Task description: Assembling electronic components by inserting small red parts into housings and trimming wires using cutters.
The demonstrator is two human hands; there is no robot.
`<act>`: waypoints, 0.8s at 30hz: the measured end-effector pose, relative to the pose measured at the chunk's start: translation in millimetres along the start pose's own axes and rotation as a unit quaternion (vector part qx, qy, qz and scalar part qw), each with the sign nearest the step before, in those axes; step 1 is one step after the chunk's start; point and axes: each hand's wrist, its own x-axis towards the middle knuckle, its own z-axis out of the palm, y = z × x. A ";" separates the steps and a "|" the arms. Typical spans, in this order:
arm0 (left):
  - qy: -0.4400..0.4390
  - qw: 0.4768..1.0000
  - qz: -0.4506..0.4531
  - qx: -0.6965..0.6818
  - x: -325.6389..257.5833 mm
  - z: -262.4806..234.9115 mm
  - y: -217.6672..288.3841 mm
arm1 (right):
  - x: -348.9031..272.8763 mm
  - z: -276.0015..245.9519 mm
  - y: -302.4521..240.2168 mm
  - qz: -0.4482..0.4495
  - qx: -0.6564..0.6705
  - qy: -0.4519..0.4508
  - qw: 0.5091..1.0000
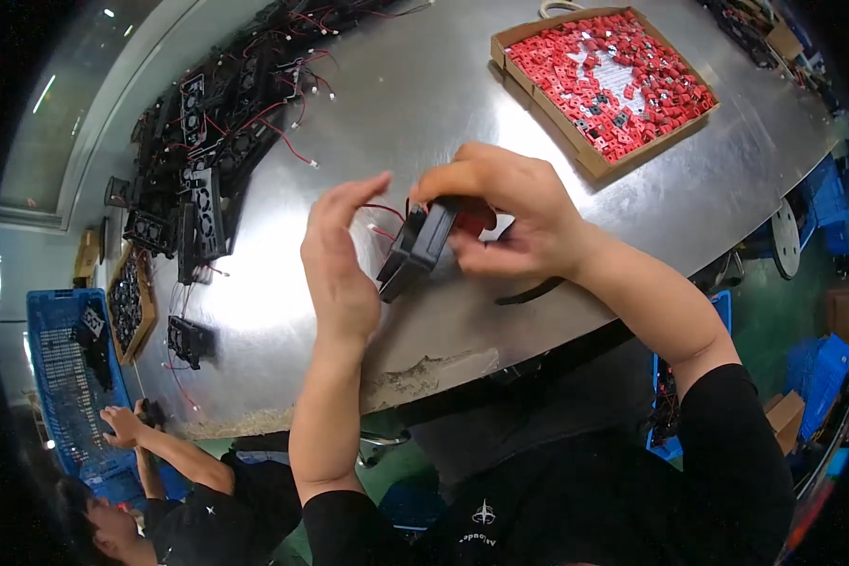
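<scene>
My right hand (524, 212) is closed on the upper end of a black plastic fan housing (424, 236), held tilted over the metal table. Thin red wires come off the housing's left side. A bit of red (481, 219) shows between the housing and my right fingers, partly hidden by them. Close along the housing's left side, my left hand (338, 250) is raised with its fingers stretched up and apart; whether its palm touches the housing I cannot tell. A black curved strip (530, 292) lies below my right wrist.
A cardboard tray (561, 127) of small red parts lies at the back right. Black fan units (203, 203) with wires pile up at the left, and one lone fan unit (189, 341) lies nearer. The front table edge (415, 379) is chipped. A co-worker's hand (123, 426) is lower left, beside a blue crate (61, 377).
</scene>
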 end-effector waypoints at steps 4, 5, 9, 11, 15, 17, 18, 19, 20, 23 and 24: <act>0.061 0.972 0.004 0.226 11.0 -21.0 7.4 | 2.2 -5.3 -0.7 0.022 0.014 0.023 0.999; 0.060 0.972 0.005 0.227 12.3 -23.0 11.2 | 1.8 -4.2 -2.7 0.022 0.015 0.024 0.999; 0.085 0.978 0.116 0.151 6.6 -24.9 13.6 | 0.4 5.0 -8.4 0.024 0.067 -0.041 0.997; -0.015 0.988 0.114 -0.100 -0.7 -0.5 21.7 | -8.9 12.3 -1.2 -0.008 0.095 -0.058 0.994; -0.205 0.940 -0.085 -0.260 -10.3 11.6 35.3 | -3.7 15.6 -2.5 -0.074 0.081 -0.079 0.991; -0.215 0.936 -0.085 -0.266 -7.6 6.9 33.5 | -3.0 12.0 -7.0 -0.067 0.063 -0.083 0.992; -0.223 0.934 -0.101 -0.260 -5.1 4.8 34.4 | -3.6 9.5 -8.3 -0.057 0.042 -0.087 0.994; -0.232 0.932 -0.116 -0.253 -3.1 3.0 35.1 | -3.6 8.4 -6.4 -0.056 0.040 -0.087 0.994; -0.233 0.932 -0.116 -0.254 -2.1 1.8 35.6 | -3.2 7.1 -2.7 -0.061 0.028 -0.063 0.996; -0.207 0.931 -0.169 -0.249 -3.9 -1.6 34.8 | -2.2 6.6 1.4 -0.074 0.006 -0.020 0.997; -0.197 0.927 -0.172 -0.267 -5.6 -1.1 32.7 | -0.6 1.8 -3.1 -0.061 0.003 -0.040 0.997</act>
